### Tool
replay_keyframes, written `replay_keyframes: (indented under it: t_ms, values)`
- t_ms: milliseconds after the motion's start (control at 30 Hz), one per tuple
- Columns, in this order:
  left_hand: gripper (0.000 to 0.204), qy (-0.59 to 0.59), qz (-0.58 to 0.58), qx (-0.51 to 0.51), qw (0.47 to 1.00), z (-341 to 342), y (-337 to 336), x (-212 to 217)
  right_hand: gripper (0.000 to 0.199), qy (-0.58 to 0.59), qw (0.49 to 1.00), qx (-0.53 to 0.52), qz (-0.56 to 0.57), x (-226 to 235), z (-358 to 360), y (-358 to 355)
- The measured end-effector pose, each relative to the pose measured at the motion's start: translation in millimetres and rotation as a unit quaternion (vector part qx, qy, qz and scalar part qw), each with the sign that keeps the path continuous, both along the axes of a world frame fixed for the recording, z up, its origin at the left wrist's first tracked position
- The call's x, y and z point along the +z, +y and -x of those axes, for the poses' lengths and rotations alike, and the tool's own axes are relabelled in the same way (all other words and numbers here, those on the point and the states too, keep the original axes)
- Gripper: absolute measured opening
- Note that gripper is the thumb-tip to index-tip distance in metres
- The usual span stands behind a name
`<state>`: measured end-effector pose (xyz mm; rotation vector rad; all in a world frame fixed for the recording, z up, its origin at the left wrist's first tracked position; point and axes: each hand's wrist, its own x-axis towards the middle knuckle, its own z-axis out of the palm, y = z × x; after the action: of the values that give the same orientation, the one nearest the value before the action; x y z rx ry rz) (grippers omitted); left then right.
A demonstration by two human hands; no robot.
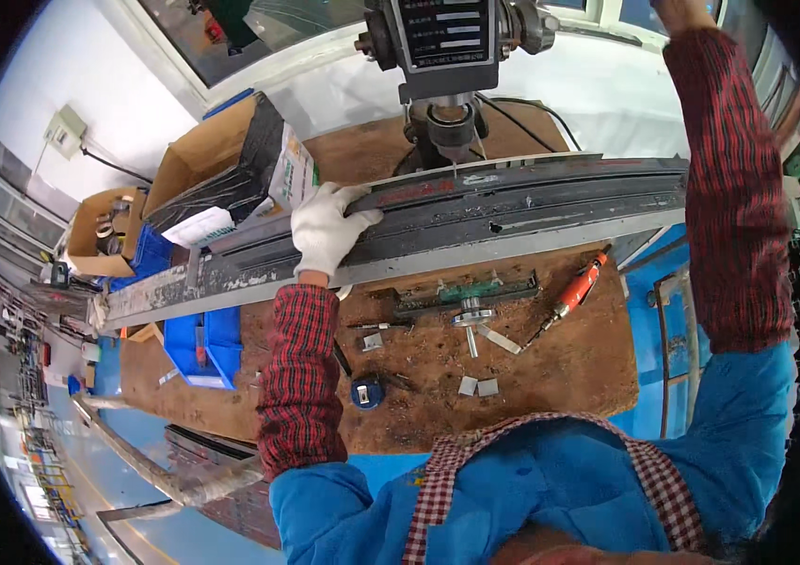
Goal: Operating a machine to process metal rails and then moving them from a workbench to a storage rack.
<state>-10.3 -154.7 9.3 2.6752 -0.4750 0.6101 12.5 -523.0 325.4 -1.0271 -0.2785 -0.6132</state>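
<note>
Far left of the drill press (447, 122), toward the person: one blue bin (179, 341). Left of the press: a large open cardboard box (195, 158). Left hand (327, 231), gloved, left of the press: thumb and fingers spread, resting on a long metal profile (551, 215) lying crosswise beneath the press. Green fixture (475, 291): in front of the press. Red hand tool (581, 285): front right of it. Right hand (684, 13): raised, right of the press, cut by the upper edge; grip cannot be determined.

Red checked sleeves (301, 372), blue shirt (551, 490)
</note>
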Motion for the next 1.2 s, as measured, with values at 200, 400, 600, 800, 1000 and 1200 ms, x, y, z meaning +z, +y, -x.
replay_keyframes:
  t_ms: [200, 400, 600, 800, 1000, 1200]
  values:
    - [0.039, 0.013, -0.003, -0.009, 1.0, -3, -10, 2, 0.047, -0.195, 0.973, 0.106, 0.067, -44, 81, -4]
    - [0.045, 0.021, -0.014, 0.014, 1.0, 0, 7, -5, 0.044, -0.256, 0.946, 0.18, 0.085, -82, 81, -6]
    - [0.047, 0.049, -0.029, 0.014, 0.998, -4, -2, -3, 0.034, -0.318, 0.883, 0.326, 0.115, -114, 65, -60]
    - [0.047, 0.032, -0.039, 0.011, 0.999, 0, 3, -3, 0.042, -0.279, 0.94, 0.187, 0.066, -179, 124, -7]
    - [0.045, -0.034, -0.005, -0.019, 0.999, -3, 13, -16, 0.025, 0.099, 0.949, -0.115, 0.277, -152, 151, 16]
    - [0.044, -0.057, -0.014, -0.024, 0.998, -6, 5, -10, 0.032, 0.348, 0.782, -0.042, 0.514, -161, 121, -6]
